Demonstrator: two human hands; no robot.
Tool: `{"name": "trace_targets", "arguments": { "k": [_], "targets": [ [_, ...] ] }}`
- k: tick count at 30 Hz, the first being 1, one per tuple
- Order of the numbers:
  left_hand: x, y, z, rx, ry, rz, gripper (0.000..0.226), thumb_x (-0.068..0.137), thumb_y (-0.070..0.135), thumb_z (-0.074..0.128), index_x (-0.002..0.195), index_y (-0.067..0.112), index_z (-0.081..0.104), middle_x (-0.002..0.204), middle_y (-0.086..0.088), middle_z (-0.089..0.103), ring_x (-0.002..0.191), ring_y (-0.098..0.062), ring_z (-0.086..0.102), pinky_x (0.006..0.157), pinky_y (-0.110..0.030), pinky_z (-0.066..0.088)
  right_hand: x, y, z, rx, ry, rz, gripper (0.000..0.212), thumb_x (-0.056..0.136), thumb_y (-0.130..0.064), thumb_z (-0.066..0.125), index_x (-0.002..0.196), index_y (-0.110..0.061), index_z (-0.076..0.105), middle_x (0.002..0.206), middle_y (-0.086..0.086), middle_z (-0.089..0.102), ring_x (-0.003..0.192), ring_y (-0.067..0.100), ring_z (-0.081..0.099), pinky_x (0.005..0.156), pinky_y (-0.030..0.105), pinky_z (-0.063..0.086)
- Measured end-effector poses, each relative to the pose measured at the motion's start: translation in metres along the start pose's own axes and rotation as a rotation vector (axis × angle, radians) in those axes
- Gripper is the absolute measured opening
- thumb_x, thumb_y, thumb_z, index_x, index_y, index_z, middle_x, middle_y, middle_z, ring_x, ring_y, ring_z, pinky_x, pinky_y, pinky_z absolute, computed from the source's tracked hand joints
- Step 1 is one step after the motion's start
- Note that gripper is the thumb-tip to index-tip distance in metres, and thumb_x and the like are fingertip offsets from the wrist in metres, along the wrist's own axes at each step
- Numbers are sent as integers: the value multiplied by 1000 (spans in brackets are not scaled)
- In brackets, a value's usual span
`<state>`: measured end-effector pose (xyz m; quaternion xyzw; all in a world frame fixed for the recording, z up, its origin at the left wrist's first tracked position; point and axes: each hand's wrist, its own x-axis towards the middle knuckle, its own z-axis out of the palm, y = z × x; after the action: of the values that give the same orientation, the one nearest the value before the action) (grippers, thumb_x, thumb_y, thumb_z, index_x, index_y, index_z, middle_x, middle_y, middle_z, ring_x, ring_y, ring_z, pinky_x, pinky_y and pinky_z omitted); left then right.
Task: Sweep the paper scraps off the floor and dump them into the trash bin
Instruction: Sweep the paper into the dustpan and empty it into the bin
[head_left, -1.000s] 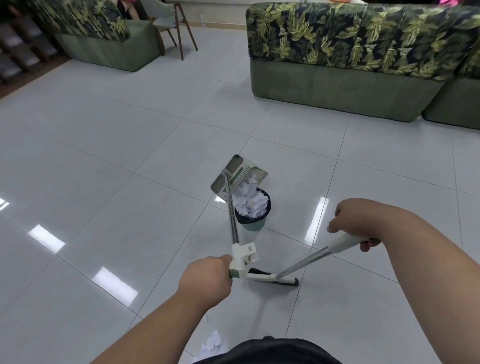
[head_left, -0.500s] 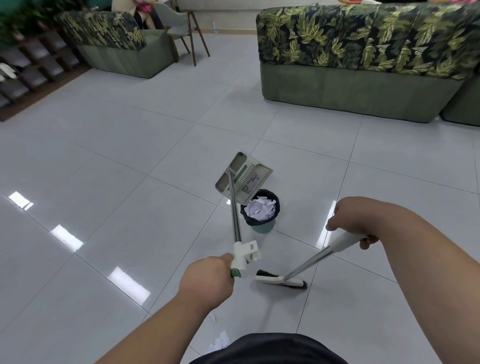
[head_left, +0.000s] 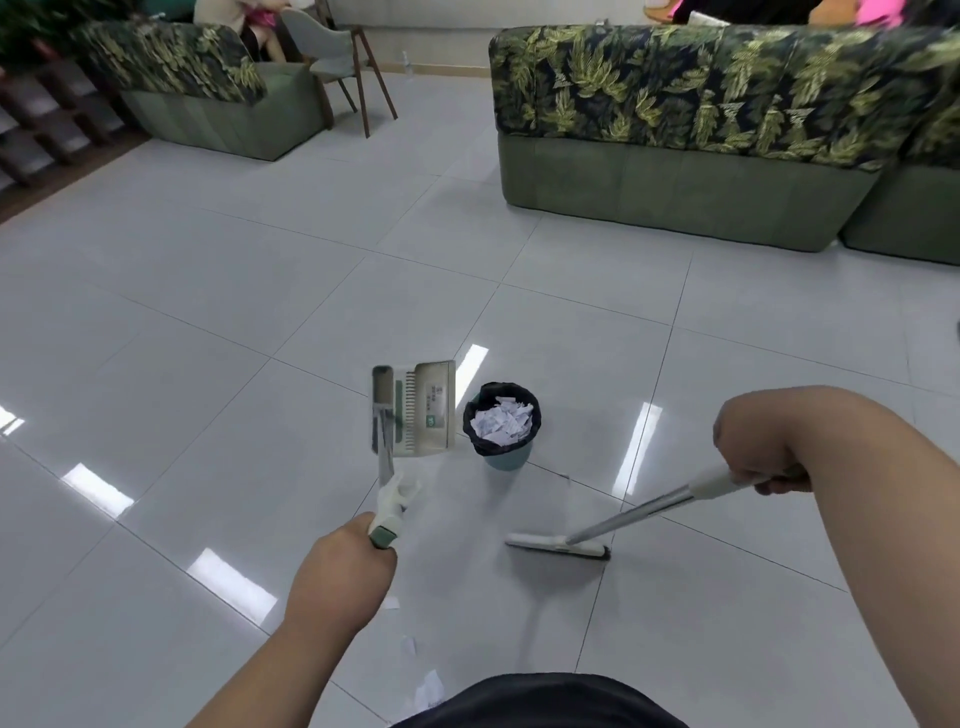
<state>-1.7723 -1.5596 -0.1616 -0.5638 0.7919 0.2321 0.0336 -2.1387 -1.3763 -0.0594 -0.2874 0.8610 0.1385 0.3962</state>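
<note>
While left hand (head_left: 340, 566) grips dustpan (head_left: 423, 410), right hand (head_left: 756, 447) broom (head_left: 558, 546) | dustpan cleared bin (head_left: 503, 431), seemingly empty

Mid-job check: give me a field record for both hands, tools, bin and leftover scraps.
bin: small teal trash bin, black liner, holds white paper scraps
left hand: grips long-handled grey-green dustpan, pan left of bin, looks empty
right hand: grips white-handled broom, head low over grey tiled floor
leftovers: few loose scraps near the person's feet
</note>
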Motion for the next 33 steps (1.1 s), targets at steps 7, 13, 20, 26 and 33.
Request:
{"name": "trace_targets", "arguments": {
  "k": [7, 13, 20, 26, 33],
  "targets": [
    [-5, -50, 12, -150, 2, -193, 11, 87, 11, 50, 76, 11, 53, 68, -10, 62, 66, -30, 55, 55, -32, 39, 4, -2, 2, 71, 21, 90, 23, 92, 1, 50, 70, -4, 56, 68, 11, 62, 40, 17, 54, 39, 21, 40],
    [-23, -102, 15, -137, -38, -307, 12, 88, 9, 49, 77, 8, 52, 68, -11, 59, 61, -27, 49, 54, -31, 36, 12, -37, 16, 125, 44, 93, 22, 93, 2, 43, 74, -1, 53, 70, 18, 65, 37, 21, 53, 44, 21, 36],
    [-51, -183, 11, -147, -71, -393, 13, 87, 9, 49, 74, 11, 51, 69, -11, 59, 62, -28, 49, 53, -32, 35, 0, -121, 67, 76, -86, 55, 13, 89, 3, 47, 79, -5, 45, 62, 15, 54, 42, 22, 44, 45, 20, 29],
    [-82, -276, -2, -182, -67, -409, 15, 87, 7, 50, 73, 10, 48, 65, -11, 56, 57, -28, 45, 51, -31, 31, -53, -197, 110, 49, -128, 37, 6, 87, 3, 52, 82, -1, 52, 71, 19, 60, 51, 27, 54, 45, 19, 30],
    [-135, -381, -18, -300, -19, -449, 18, 85, 5, 51, 69, 10, 46, 58, -8, 50, 54, -28, 40, 51, -32, 28, -122, -275, 159, 4, -68, 0, 8, 81, 1, 51, 81, 2, 59, 66, 17, 66, 55, 27, 46, 50, 25, 34]
  ]
}}
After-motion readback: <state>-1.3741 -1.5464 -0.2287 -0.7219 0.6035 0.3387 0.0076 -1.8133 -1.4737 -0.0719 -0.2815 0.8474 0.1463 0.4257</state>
